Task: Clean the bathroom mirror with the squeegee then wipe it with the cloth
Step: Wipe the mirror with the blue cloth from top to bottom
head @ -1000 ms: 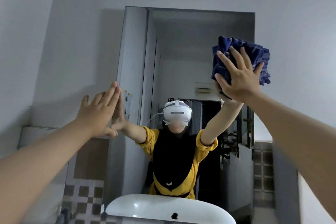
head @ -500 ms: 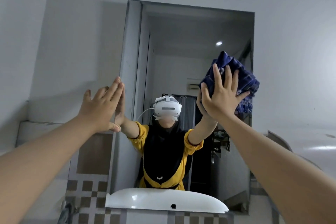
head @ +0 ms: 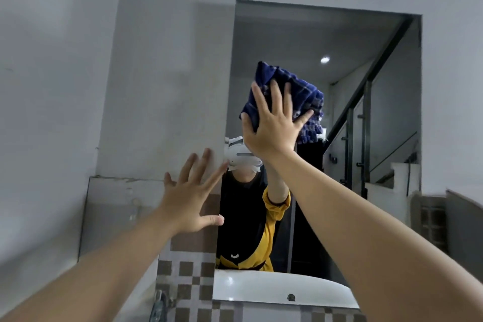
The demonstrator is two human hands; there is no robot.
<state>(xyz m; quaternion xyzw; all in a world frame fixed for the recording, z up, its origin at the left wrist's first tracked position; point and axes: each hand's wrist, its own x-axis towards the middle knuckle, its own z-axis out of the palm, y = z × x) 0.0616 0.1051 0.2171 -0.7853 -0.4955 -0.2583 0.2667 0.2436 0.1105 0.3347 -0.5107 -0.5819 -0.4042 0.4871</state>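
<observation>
The bathroom mirror (head: 366, 138) hangs on the grey wall, a tall frameless rectangle. My right hand (head: 271, 125) presses a crumpled dark blue checked cloth (head: 290, 91) flat against the glass near the mirror's left middle, fingers spread over it. My left hand (head: 193, 198) is held up with fingers apart at the mirror's left edge, over the wall and tiles, holding nothing. The glass reflects a person in yellow and black with a white headset. No squeegee is in view.
A white sink rim (head: 274, 287) shows reflected at the mirror's bottom. Brown and white checked tiles (head: 188, 274) cover the wall below my left hand, with a metal tap (head: 159, 303) at the bottom. A stair railing shows reflected on the right.
My right hand has slid the cloth down and left across the glass, from the upper right corner to the left middle. My left hand has stayed at the mirror's left edge.
</observation>
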